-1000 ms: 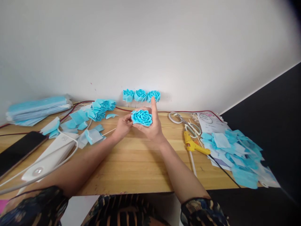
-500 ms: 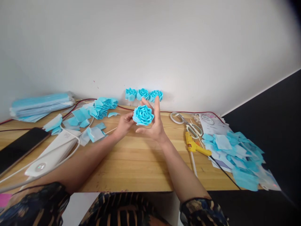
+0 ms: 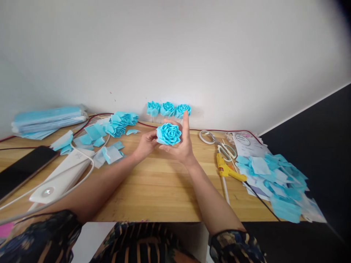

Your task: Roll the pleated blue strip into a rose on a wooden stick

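Note:
A ruffled blue fabric flower faces me above the middle of the table. My left hand is closed at its left edge, fingers pinched together; what they grip behind the petals is hidden. From the right, my right hand cups the same flower, with the thumb along its lower edge and some fingers behind it. The index finger points straight up, away from the petals. Behind my hands, three similar blue flowers stand in a row against the wall.
Blue fabric pieces, more flowers, a phone, a white power strip and stacked masks lie left. To the right are scissors, a tape roll, a yellow glue gun and a blue fabric pile.
My right thumb has come in closer under the flower, and the fingers behind it have shifted. The flower is still between both hands.

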Demonstrator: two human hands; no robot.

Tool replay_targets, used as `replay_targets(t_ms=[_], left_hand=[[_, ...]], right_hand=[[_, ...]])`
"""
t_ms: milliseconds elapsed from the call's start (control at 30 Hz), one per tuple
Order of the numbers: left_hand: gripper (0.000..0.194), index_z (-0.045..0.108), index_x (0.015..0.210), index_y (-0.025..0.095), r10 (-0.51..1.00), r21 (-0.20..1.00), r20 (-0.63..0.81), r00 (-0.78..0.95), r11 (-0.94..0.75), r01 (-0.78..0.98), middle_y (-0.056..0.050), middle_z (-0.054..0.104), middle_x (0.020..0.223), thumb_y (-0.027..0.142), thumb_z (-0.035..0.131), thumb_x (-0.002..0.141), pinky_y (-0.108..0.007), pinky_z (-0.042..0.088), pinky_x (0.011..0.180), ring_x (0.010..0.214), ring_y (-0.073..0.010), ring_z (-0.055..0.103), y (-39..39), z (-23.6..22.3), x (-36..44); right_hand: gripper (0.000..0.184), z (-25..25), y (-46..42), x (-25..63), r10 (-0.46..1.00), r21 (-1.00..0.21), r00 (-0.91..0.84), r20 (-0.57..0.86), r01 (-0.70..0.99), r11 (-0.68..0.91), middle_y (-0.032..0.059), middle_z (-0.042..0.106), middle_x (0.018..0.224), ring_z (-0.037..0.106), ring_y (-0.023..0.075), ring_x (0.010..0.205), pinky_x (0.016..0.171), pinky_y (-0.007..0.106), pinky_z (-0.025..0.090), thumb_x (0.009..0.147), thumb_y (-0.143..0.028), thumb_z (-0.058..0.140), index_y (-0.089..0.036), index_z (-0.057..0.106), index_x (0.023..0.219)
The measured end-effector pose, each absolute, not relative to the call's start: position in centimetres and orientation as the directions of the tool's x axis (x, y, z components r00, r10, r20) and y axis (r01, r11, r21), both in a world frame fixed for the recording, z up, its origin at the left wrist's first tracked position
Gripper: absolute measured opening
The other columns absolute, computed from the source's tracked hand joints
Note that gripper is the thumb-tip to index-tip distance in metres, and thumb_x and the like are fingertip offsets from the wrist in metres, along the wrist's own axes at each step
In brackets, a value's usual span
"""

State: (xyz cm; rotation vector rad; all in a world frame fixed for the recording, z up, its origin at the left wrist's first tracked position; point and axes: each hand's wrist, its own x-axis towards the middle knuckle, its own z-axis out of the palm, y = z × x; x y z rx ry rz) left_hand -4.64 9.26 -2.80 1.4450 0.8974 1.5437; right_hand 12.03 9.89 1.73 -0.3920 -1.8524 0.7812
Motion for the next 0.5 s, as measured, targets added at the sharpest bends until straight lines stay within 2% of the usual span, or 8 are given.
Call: replay_targets(t_ms=[200,367,500], left_hand=[[0.037,0.075,0.081,0.016,0.909,0.904,0.417,-0.031,-0.418,-0.093,-0.005,0.078,0.086,0.047,0.092,0.069,-0.031,0.056,0.081,0.082,-0.0211,0.069,9.37,-2.76,-4.4],[0.037,0.075,0.079,0.016,0.911,0.906,0.411,-0.03,-0.412,-0.095,-0.005,0.079,0.085,0.047,0.092,0.069,-0.032,0.057,0.081,0.081,-0.0216,0.07,9.34,-2.77,-4.44],[0.04,0.075,0.08,0.016,0.913,0.907,0.407,-0.034,-0.408,-0.102,-0.005,0.079,0.085,0.049,0.093,0.068,-0.033,0.059,0.082,0.081,-0.0222,0.071,9.24,-2.62,-4.56]], right_hand=[[0.125,2.0,9.49,11.77,0.63,-0.681,-0.351,0.692,-0.028,0.732,0.0121,0.069,0.132,0.069,0.0301,0.122,0.11,0.05,0.056,0.084,-0.058,0.082,-0.031,-0.002,0.171],[0.117,1.71,9.41,11.53,0.626,-0.669,-0.31,0.716,-0.046,0.742,0.0097,0.07,0.128,0.071,0.0284,0.116,0.105,0.048,0.059,0.084,-0.054,0.084,-0.036,0.007,0.17],[0.123,1.35,9.77,11.58,0.613,-0.669,-0.331,0.717,-0.083,0.738,0.0113,0.068,0.137,0.068,0.03,0.125,0.111,0.049,0.056,0.079,-0.062,0.084,-0.037,0.006,0.17]])
